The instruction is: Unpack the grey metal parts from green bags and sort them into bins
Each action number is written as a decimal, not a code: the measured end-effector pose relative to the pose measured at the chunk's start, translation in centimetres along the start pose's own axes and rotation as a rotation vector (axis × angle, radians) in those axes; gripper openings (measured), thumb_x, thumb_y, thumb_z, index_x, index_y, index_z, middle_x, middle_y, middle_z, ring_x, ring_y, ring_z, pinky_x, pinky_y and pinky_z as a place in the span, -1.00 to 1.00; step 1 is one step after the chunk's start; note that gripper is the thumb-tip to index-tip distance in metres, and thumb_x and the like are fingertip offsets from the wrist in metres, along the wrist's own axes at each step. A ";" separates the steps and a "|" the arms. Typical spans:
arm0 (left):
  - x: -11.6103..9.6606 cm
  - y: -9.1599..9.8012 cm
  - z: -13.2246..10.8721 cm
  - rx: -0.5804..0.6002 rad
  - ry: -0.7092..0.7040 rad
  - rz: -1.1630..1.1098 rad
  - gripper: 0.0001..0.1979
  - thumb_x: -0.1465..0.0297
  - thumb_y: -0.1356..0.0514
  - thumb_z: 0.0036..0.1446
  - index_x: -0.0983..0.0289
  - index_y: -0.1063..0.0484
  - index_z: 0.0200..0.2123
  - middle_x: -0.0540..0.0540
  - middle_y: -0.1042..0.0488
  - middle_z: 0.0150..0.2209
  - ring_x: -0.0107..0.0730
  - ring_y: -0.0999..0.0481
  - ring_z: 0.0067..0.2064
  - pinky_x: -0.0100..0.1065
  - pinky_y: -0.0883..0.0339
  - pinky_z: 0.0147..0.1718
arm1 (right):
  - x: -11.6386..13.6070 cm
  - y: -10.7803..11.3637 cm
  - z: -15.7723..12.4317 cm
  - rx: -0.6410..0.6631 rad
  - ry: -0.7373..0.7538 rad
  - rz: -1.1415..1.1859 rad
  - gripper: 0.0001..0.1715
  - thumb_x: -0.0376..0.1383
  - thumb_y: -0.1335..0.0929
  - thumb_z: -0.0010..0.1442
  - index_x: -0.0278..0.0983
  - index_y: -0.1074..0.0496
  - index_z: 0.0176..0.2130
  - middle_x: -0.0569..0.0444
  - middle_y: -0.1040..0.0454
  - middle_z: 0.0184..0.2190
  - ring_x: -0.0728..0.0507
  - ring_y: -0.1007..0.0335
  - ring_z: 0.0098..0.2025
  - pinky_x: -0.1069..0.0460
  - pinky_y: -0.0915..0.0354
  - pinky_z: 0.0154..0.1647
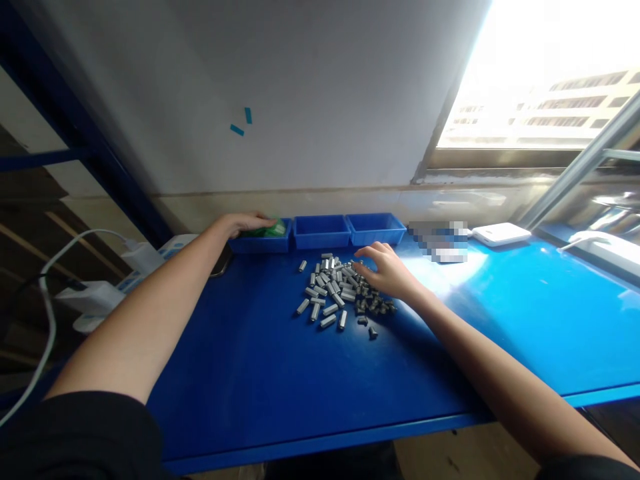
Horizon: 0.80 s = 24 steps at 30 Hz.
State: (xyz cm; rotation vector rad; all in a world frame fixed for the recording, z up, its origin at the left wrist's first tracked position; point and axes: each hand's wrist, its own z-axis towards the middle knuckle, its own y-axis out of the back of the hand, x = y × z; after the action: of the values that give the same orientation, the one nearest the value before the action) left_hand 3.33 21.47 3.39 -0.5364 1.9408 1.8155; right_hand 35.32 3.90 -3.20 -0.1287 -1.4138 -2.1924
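Note:
A heap of small grey metal cylinders (333,287) lies on the blue table (280,380), with a few darker pieces at its right side. My right hand (387,270) rests on the heap's right edge, fingers curled down among the pieces. My left hand (247,223) reaches to the leftmost blue bin (260,243) at the back, fingers flat over green contents (275,229) inside it. Whether either hand holds a piece is hidden.
Two more blue bins (320,230) (375,228) stand in a row by the wall. A white flat box (500,233) lies at the back right. White power strips and cables (100,287) sit left of the table. A window is at the right.

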 end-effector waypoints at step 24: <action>1.3 -1.7 0.0 -0.068 -0.077 -0.334 -0.39 0.42 -0.35 -0.30 0.17 -0.33 -0.06 0.04 -0.52 -0.22 -0.20 -0.53 -0.18 -0.36 -0.40 -0.33 | -0.5 -0.4 0.0 0.031 -0.016 -0.025 -0.68 -0.10 -0.28 0.23 -0.21 -0.46 -0.12 -0.06 -0.43 -0.21 -0.25 -0.31 -0.09 -0.11 -0.28 -0.09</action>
State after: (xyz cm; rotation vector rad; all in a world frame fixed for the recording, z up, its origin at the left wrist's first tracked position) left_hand 3.15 21.40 1.28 -0.7519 1.6300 1.6661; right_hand 35.58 4.23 -3.66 -0.1188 -1.4649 -2.1927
